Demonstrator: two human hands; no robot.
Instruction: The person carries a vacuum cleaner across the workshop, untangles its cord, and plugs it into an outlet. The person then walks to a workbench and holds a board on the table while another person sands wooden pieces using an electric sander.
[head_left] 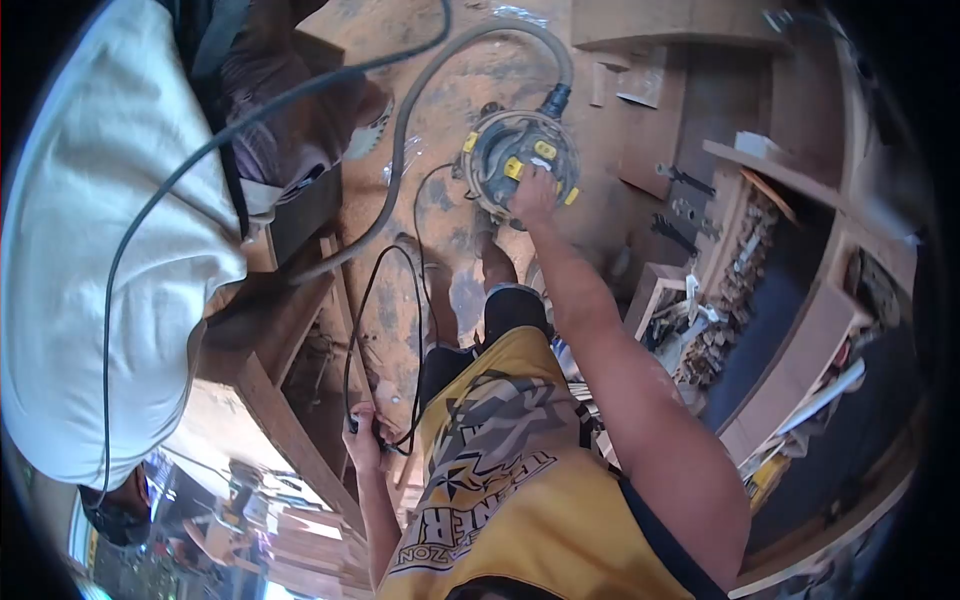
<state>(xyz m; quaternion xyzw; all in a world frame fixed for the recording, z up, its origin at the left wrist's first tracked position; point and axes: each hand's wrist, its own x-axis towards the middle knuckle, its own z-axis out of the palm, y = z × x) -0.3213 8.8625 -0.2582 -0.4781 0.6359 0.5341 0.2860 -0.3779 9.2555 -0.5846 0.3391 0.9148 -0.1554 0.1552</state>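
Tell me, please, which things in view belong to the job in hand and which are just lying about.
In use, it seems:
canister vacuum, with the right hand on its top
grey hose, joined to the vacuum
black cord, held in the left hand

Apparently just lying about:
dark wrench-like tools, off to the right
brown panel, near those tools

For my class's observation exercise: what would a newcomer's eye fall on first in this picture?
Probably the round, dusty machine at upper centre, with a thick hose looping from it and the person's right hand on its top. Next, perhaps, the bright yellow shirt at bottom centre and another person's large pale shirt on the left.
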